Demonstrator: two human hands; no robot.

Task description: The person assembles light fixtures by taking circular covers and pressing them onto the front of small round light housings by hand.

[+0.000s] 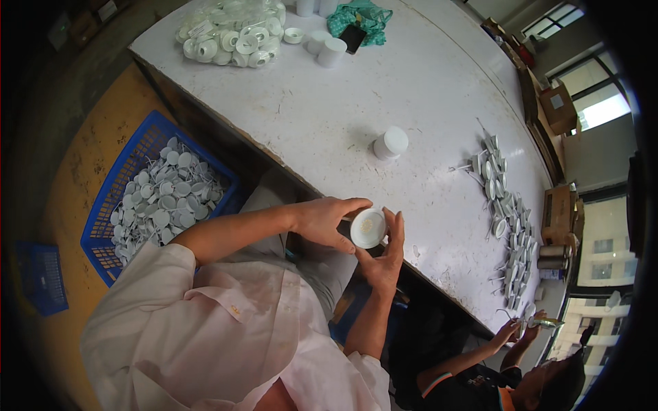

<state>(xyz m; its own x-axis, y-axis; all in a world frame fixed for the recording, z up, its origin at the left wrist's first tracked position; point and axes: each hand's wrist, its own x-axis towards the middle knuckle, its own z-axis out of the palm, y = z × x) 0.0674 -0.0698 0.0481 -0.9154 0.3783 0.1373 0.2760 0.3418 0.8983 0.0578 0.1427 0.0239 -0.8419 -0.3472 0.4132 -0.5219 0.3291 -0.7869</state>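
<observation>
Between my two hands, just off the table's near edge, is a white round cup-shaped part (369, 228) with small yellowish spots on its inner face. My left hand (325, 222) grips its left side, thumb and forefinger curved around the rim. On the right, the fingers and thumb of my right hand (384, 259) close on the same rim. Its open face points up toward me; the underside is hidden. Beyond my hands, a white lidded cylinder (392, 144) stands upright on the white table (308, 116).
A clear bag of white round parts (236, 38) lies at the far left, near white cylinders (332, 53), a dark phone (352, 39) and green cloth (363, 17). White discs with wires fill a blue basket (103, 219); more (504, 205) line the right. A co-worker (480, 383) sits lower right.
</observation>
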